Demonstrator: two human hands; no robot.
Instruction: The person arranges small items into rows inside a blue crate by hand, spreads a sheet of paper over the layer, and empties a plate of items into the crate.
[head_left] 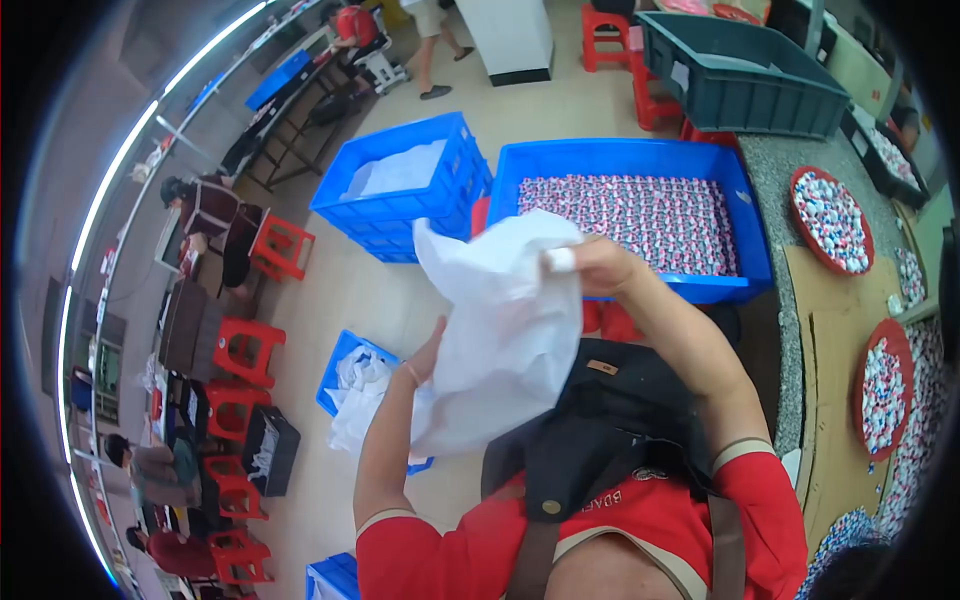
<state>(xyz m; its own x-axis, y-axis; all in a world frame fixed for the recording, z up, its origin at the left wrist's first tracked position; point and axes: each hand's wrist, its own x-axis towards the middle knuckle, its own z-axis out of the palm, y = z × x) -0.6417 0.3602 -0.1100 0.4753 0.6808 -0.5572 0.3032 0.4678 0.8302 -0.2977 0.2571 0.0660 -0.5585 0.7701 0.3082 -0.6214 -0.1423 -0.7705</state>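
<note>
A large white sheet (pixel 510 340), thin and creased, hangs in front of my body; whether it is paper or plastic I cannot tell. My right hand (pixel 600 266) pinches its upper right edge, with a white wrap around one finger. At the sheet's left edge is my left hand (pixel 430 352), closed on it, its fingers partly hidden. Just beyond the sheet stands a blue bin (pixel 625 155), its floor covered by rows of small red, white and dark pieces (pixel 630 215). The sheet covers the bin's near left corner.
Stacked blue crates (pixel 400 205) with white sheets inside stand left of the bin. A low blue crate (pixel 345 345) holds crumpled white sheets. To the right, a stone worktop (pixel 765 190) bears a green bin (pixel 745 80) and red trays (pixel 832 220) of small pieces. Several people sit along the left.
</note>
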